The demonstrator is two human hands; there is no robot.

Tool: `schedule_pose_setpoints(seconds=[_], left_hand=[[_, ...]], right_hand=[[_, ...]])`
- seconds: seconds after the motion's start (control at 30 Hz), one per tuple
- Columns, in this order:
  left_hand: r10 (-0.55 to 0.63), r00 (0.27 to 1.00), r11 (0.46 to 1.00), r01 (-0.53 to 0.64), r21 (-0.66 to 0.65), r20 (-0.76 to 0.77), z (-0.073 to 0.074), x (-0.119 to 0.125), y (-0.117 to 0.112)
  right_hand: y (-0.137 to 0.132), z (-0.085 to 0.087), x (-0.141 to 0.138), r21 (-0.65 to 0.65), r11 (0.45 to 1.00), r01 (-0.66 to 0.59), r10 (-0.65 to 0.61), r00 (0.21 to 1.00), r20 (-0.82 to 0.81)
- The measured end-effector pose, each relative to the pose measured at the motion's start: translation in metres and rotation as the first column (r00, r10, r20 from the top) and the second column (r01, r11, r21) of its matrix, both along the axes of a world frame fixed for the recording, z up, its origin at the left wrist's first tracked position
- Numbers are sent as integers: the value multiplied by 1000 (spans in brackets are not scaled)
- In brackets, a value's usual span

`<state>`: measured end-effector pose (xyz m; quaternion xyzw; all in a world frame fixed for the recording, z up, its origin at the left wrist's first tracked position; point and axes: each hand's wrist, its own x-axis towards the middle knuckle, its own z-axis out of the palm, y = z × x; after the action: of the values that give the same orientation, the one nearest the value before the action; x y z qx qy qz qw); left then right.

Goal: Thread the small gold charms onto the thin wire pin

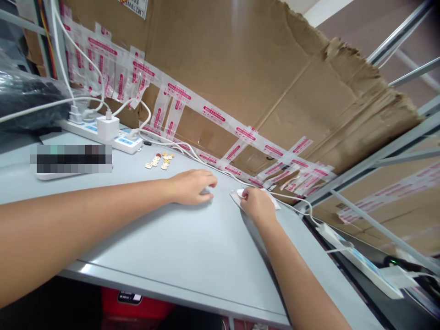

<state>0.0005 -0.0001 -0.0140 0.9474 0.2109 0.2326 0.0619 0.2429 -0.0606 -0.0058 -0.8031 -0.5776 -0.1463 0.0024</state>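
While my right hand (257,204) is at the back of the smooth pale-grey bench (192,256), its fingertips are drawn narrow over a flat white packet (235,197); I cannot tell whether they pinch it or something on top. My left hand (192,187) is palm down to the left of it, thumb and bent fingers parted, nothing visible in its grip. A light, steady pinch seems best, with the left hand bracing the packet's near corner against sliding or creasing. Just behind, a thin white cable (195,156) runs along the foot of the tall brown cardboard wall (240,68), so drawing towards me looks safer than pushing away. Small cream-and-brown flat pieces (166,161) lie farther left, apart from both hands. Bare bench between my forearms gives room, down to the front edge; the right edge lies just beyond my right arm.
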Motion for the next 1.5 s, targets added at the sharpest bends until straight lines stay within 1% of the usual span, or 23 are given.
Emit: schedule_pose_setpoints(seconds=[0.07,0.13,0.23,0.3,0.4,0.5,0.67,0.77,0.83,0.87,0.93,0.97,1.0,1.03,1.07,1.13,1.2,1.27,1.37,1.5], left_hand=[[31,999,999,-32,-42,-32,1,-4,6],[63,989,989,-80,-122,-130,0,-6,8],[41,954,959,-121,-258,-296,-2,-4,6],[26,939,945,-134,-298,-342,-2,-2,5],[35,943,944,-140,-300,-331,-4,-1,5],[40,947,949,-136,-286,-317,-6,-1,5],[54,940,956,-146,-255,-336,-9,-1,3],[63,941,956,-152,-251,-332,-9,0,1],[72,941,956,-160,-245,-332,-9,0,1],[76,941,957,-162,-240,-330,-9,0,1],[76,945,960,-156,-232,-319,-10,1,1],[74,947,962,-150,-227,-312,-10,1,1],[74,949,964,-147,-222,-306,-11,1,2],[76,950,965,-147,-219,-302,-12,1,2],[82,951,964,-152,-216,-299,-13,1,2],[108,951,963,-172,-208,-289,-16,1,3],[156,948,958,-214,-192,-279,-17,1,3],[227,934,943,-281,-176,-277,-18,1,2],[325,897,905,-387,-175,-301,-16,-1,2],[372,864,878,-446,-174,-339,-10,-8,8]], right_hand=[[1,1,1,-35,999,-1,0,999,-39],[1,3,1,-60,998,-6,0,996,-87],[1,4,2,-74,997,-27,15,989,-149],[0,5,1,-68,997,-39,26,983,-183],[-3,5,-2,-56,996,-68,55,977,-207],[-6,5,-7,-61,994,-94,81,979,-189],[-8,1,-17,-56,995,-78,68,982,-174],[-9,-4,-25,21,995,-97,98,992,-74],[-9,-8,-32,129,981,-147,150,989,-15],[-8,-10,-36,201,960,-194,199,980,-6],[-6,-15,-45,342,886,-312,345,938,-40],[-4,-18,-49,381,852,-360,420,903,-86],[-3,-21,-53,387,836,-390,475,866,-153],[-1,-24,-56,354,843,-404,498,835,-234],[0,-27,-59,289,866,-407,488,813,-316],[3,-31,-62,123,908,-401,414,806,-423],[6,-32,-62,-19,914,-404,356,825,-439],[8,-30,-61,-115,899,-422,338,838,-429],[10,-25,-59,-184,878,-442,334,841,-425],[8,-19,-59,-198,870,-451,337,838,-428]])
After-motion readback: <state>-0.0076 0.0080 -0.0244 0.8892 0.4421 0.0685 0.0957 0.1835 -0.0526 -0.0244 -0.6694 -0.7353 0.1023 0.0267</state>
